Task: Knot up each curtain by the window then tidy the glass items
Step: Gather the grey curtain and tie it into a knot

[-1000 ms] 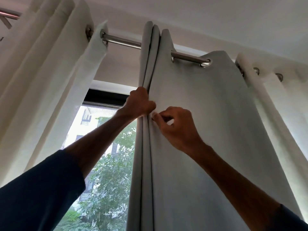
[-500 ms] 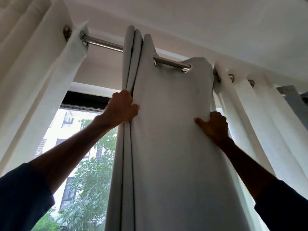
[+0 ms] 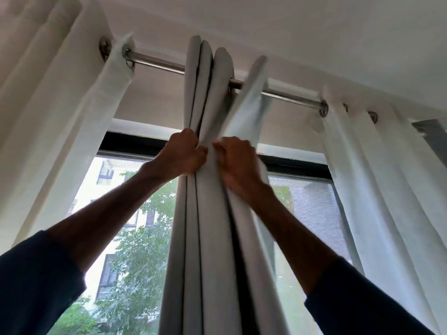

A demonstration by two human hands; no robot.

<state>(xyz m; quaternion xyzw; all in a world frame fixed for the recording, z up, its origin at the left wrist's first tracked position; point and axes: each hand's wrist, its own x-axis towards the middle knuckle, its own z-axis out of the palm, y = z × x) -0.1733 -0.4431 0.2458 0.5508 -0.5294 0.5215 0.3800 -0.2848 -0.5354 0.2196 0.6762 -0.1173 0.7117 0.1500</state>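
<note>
no legible text anywhere, no label or brand on the grey curtain (image 3: 212,238), none on the rod (image 3: 154,62)

Silver metal curtain rod (image 3: 157,63) carrying three hanging curtains.
It slants from 10 o'clock down to 3 o'clock. A grey fabric curtain (image 3: 212,226) is threaded on it at 12 o'clock, bunched into folds, with a white sheer curtain (image 3: 72,117) at 9 o'clock and a second white sheer curtain (image 3: 377,189) at 3 o'clock.

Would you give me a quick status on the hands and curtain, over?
Left hand grips grey curtain folds; right hand grips alongside. Curtain bunched, not knotted. White curtains hang clear either side.
</note>
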